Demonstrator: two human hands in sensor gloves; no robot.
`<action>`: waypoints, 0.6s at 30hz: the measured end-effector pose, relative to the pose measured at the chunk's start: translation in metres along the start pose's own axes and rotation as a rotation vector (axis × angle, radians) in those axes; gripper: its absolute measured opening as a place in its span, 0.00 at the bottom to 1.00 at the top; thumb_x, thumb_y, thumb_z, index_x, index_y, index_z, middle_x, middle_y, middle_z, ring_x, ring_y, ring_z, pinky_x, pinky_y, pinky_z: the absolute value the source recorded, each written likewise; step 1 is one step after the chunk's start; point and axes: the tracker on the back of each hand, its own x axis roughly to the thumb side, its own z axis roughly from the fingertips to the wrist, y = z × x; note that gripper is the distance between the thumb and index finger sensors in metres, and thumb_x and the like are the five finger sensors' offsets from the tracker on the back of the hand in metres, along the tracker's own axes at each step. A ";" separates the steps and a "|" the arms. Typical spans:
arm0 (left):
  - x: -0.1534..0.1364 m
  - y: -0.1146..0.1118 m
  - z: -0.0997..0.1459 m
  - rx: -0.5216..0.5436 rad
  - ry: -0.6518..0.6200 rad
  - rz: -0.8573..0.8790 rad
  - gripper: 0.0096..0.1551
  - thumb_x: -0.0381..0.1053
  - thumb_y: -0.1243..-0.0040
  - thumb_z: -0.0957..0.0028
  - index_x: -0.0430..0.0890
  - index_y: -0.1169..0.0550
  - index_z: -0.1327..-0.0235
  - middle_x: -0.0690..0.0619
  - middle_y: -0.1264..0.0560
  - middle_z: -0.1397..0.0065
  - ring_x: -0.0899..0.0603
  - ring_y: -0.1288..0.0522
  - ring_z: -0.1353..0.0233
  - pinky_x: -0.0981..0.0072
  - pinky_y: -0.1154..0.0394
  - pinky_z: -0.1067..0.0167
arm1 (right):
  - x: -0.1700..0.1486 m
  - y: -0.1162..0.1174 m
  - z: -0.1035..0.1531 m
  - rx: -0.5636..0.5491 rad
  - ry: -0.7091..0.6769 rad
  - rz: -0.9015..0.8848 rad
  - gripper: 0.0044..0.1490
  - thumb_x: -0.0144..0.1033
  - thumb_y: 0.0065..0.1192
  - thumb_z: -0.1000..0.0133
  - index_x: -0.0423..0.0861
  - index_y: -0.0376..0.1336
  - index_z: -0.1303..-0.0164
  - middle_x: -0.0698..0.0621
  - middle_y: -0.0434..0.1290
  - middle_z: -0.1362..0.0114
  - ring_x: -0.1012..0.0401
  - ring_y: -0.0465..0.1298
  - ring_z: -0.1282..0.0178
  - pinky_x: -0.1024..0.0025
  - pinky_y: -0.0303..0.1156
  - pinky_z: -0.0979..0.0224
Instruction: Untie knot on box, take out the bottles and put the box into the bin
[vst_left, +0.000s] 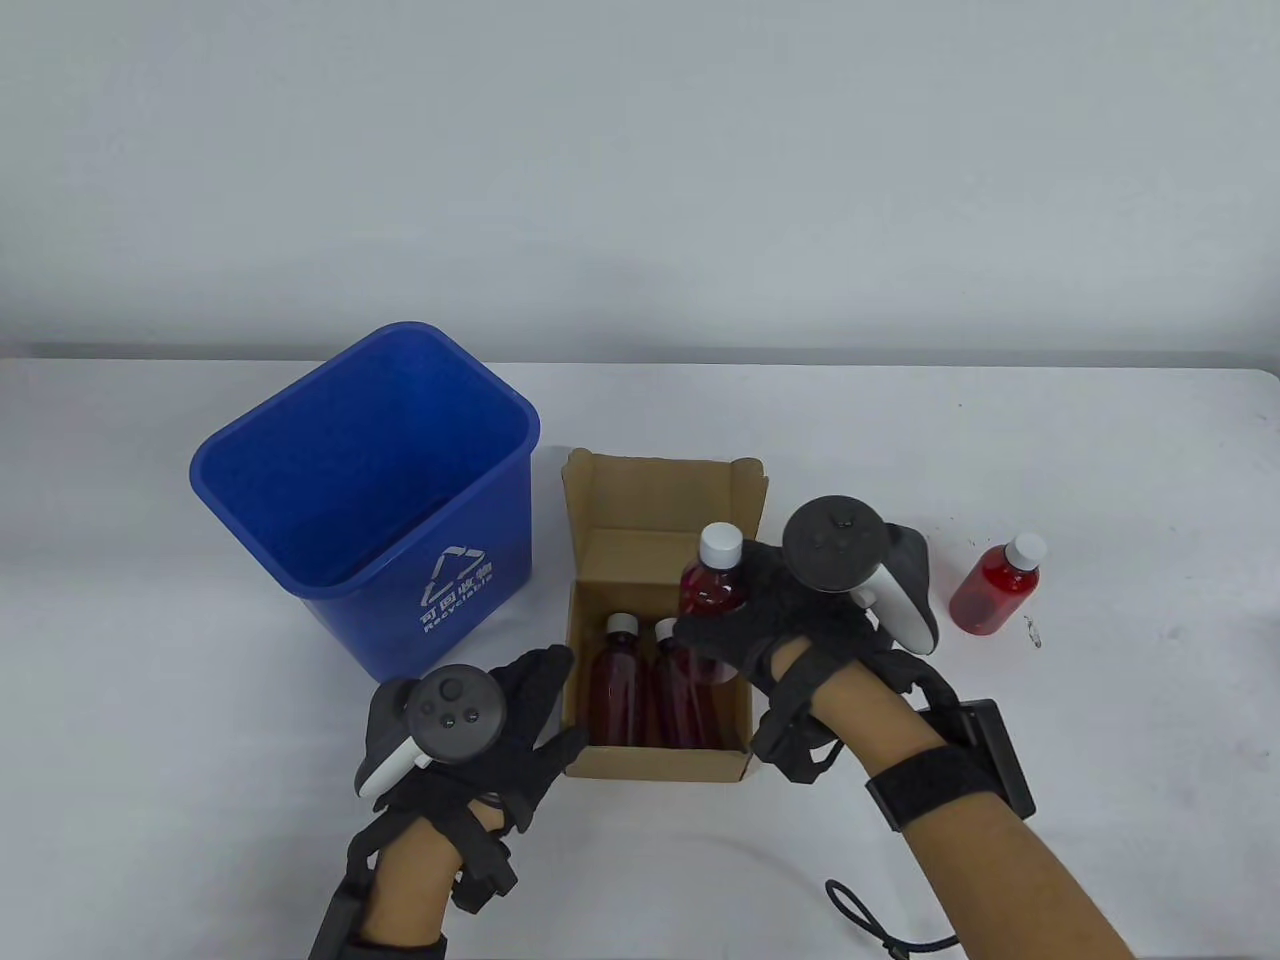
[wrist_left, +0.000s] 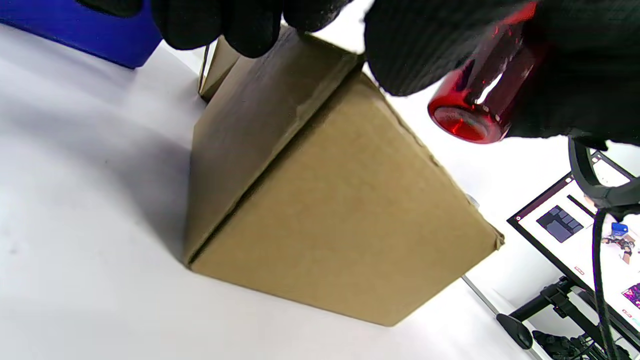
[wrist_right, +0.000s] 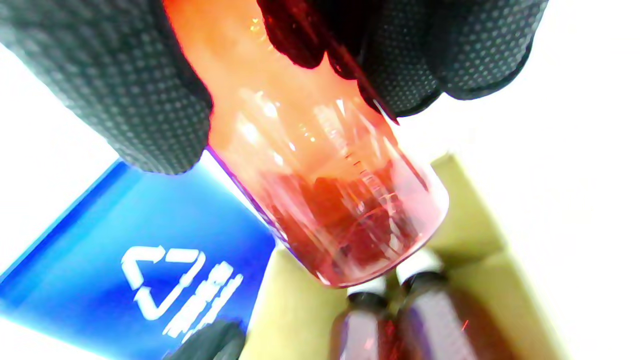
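Observation:
The open cardboard box (vst_left: 662, 500) stands mid-table, flaps up, with two red bottles (vst_left: 650, 690) lying in its near half. My right hand (vst_left: 770, 620) grips a third red bottle (vst_left: 712, 585) with a white cap, lifted above the box's right side; the same held bottle (wrist_right: 325, 200) fills the right wrist view, and its base (wrist_left: 467, 117) shows in the left wrist view. My left hand (vst_left: 520, 715) rests against the box's near left corner, its fingers (wrist_left: 225, 25) at the top edge of the box (wrist_left: 325, 210). A fourth red bottle (vst_left: 998, 585) lies on the table to the right.
The blue recycling bin (vst_left: 370, 500) stands open just left of the box, also seen as the bin (wrist_right: 140, 260) in the right wrist view. A black cable (vst_left: 880, 920) lies near the front edge. A monitor (wrist_left: 585, 235) shows off the table's side.

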 end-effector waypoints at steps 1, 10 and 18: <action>0.000 0.000 0.000 0.003 -0.002 0.000 0.49 0.58 0.43 0.45 0.41 0.49 0.17 0.35 0.48 0.18 0.22 0.46 0.20 0.21 0.49 0.29 | -0.007 -0.007 0.002 -0.046 0.007 -0.001 0.53 0.54 0.75 0.52 0.39 0.51 0.30 0.38 0.53 0.25 0.42 0.69 0.35 0.47 0.69 0.36; 0.002 -0.001 -0.001 0.018 -0.011 -0.033 0.49 0.58 0.43 0.45 0.42 0.49 0.17 0.35 0.48 0.18 0.22 0.45 0.21 0.21 0.48 0.29 | -0.071 -0.041 0.002 -0.280 0.127 0.128 0.53 0.54 0.75 0.52 0.39 0.51 0.29 0.38 0.53 0.25 0.42 0.69 0.35 0.48 0.69 0.36; 0.002 -0.001 -0.001 0.020 -0.010 -0.041 0.50 0.58 0.42 0.45 0.42 0.49 0.17 0.35 0.47 0.18 0.22 0.45 0.21 0.21 0.48 0.29 | -0.145 -0.023 -0.017 -0.422 0.225 0.165 0.53 0.56 0.75 0.52 0.39 0.52 0.30 0.37 0.56 0.27 0.43 0.71 0.36 0.49 0.70 0.38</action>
